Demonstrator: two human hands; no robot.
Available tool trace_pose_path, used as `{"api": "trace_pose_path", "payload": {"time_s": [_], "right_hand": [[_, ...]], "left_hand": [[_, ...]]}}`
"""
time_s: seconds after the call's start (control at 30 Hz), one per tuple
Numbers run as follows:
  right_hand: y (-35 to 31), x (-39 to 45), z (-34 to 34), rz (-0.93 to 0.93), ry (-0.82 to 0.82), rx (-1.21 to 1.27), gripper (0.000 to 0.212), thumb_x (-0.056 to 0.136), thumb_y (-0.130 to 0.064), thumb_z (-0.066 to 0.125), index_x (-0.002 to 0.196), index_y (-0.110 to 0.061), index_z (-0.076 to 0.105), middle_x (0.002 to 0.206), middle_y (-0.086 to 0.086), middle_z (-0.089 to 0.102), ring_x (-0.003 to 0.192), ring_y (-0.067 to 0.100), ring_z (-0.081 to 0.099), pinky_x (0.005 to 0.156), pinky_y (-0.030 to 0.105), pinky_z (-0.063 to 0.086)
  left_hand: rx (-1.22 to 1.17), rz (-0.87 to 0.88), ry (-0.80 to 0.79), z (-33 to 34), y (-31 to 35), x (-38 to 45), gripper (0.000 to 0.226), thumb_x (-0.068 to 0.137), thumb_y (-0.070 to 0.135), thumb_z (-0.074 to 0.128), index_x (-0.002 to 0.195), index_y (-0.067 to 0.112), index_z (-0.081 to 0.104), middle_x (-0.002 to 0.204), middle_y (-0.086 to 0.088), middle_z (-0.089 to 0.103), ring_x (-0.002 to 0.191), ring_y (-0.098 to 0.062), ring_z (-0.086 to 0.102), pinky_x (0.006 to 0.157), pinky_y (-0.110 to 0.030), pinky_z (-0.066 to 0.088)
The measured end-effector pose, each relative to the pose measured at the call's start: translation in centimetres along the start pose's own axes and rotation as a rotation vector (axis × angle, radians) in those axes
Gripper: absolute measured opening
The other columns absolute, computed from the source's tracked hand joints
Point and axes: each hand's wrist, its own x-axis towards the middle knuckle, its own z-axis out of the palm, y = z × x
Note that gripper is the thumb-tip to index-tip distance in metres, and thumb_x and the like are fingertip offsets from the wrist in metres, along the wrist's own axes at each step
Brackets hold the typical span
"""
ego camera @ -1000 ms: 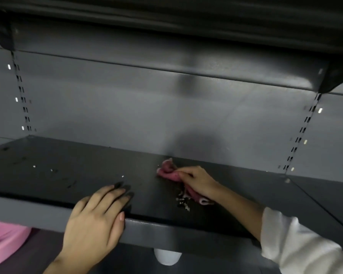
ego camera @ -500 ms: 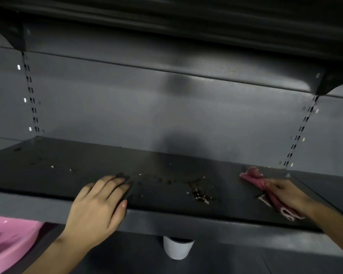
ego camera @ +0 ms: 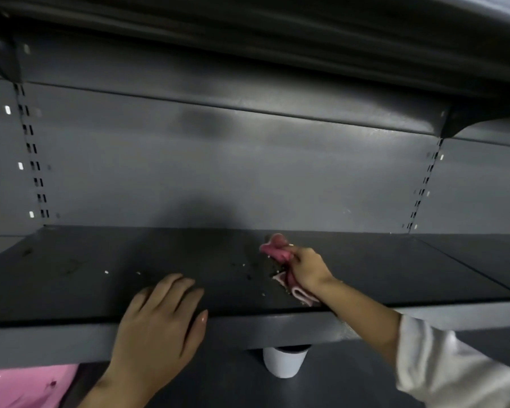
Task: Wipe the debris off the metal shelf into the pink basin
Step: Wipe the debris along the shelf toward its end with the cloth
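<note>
Right hand (ego camera: 306, 267) clenched on pink cloth (ego camera: 280, 254) atop metal shelf (ego camera: 100, 290), crumbs (ego camera: 273, 267) just beside it, left hand (ego camera: 159, 325) flat, fingers released, on shelf's front edge, pink basin (ego camera: 21, 387) below left
</note>
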Motion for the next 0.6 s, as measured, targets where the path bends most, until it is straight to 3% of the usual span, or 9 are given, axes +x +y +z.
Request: {"api": "trace_pose_path", "payload": {"time_s": [0.1,0.23,0.3,0.37,0.43,0.53,0.57,0.6], "right_hand": [[-1.1,0.8,0.3,-0.003,0.034,0.066,0.038,0.093,-0.003,0.032,0.118,-0.014,0.059,0.113,0.019,0.066,0.097,0.025,0.062,0.085,0.023,0.045],[0.8,2.0,-3.9,0.036,0.059,0.269,0.03,0.094,-0.012,0.04,0.115,-0.013,0.062,0.099,0.018,0.07,0.082,0.028,0.064,0.074,0.037,0.054],[3.3,2.3,-6.8,0.088,0.07,0.329,0.027,0.093,-0.018,0.046,0.111,-0.013,0.065,0.111,0.021,0.067,0.096,0.034,0.063,0.089,0.051,0.052],[6.4,2.8,-8.5,0.139,0.089,0.13,0.028,0.094,-0.014,0.043,0.114,-0.009,0.062,0.122,0.023,0.061,0.108,0.032,0.058,0.103,0.047,0.041],[8.0,3.5,-8.6,0.16,0.04,-0.096,0.032,0.096,-0.013,0.038,0.121,-0.01,0.058,0.129,0.02,0.056,0.117,0.032,0.053,0.104,0.038,0.037],[6.3,5.1,-6.6,0.085,-0.066,-0.012,0.034,0.096,-0.004,0.031,0.123,-0.009,0.052,0.116,0.024,0.063,0.113,0.024,0.059,0.107,0.032,0.036],[6.0,6.0,-5.5,0.006,-0.027,-0.099,0.032,0.096,-0.002,0.031,0.121,-0.005,0.05,0.111,0.024,0.065,0.108,0.019,0.062,0.105,0.026,0.037],[5.4,6.7,-4.2,-0.037,-0.01,-0.069,0.032,0.095,-0.001,0.032,0.122,-0.001,0.05,0.118,0.022,0.063,0.111,0.016,0.059,0.103,0.022,0.037]], "left_hand": [[-0.01,0.011,0.006,-0.1,-0.6,0.0,0.071,0.098,0.04,0.013,0.083,0.009,0.075,0.091,-0.008,0.074,0.102,-0.019,0.047,0.076,-0.034,0.035],[0.0,-0.016,0.001,-0.3,-1.1,-0.2,0.072,0.098,0.04,0.012,0.082,0.009,0.075,0.09,-0.007,0.074,0.102,-0.018,0.047,0.076,-0.034,0.034],[0.01,-0.022,-0.008,-0.4,-1.1,-0.2,0.074,0.098,0.04,0.011,0.081,0.009,0.076,0.09,-0.007,0.074,0.102,-0.018,0.047,0.075,-0.034,0.034],[0.036,-0.004,-0.021,-0.3,-1.1,-0.1,0.074,0.099,0.039,0.01,0.081,0.011,0.076,0.089,-0.006,0.075,0.101,-0.017,0.047,0.076,-0.033,0.034],[0.051,0.013,-0.027,-0.1,-1.0,0.0,0.074,0.099,0.04,0.01,0.08,0.015,0.077,0.089,-0.003,0.075,0.101,-0.015,0.047,0.075,-0.033,0.034],[0.064,-0.006,-0.048,-0.1,-0.8,0.2,0.075,0.098,0.042,0.009,0.078,0.018,0.077,0.087,0.0,0.075,0.099,-0.014,0.046,0.073,-0.031,0.033],[0.066,-0.011,-0.051,-0.2,-0.8,0.2,0.075,0.098,0.042,0.009,0.077,0.018,0.077,0.086,0.0,0.075,0.099,-0.014,0.046,0.072,-0.03,0.033],[0.067,-0.012,-0.05,-0.2,-0.8,0.2,0.075,0.098,0.042,0.009,0.077,0.018,0.077,0.086,0.001,0.075,0.098,-0.014,0.047,0.072,-0.029,0.033]]}}
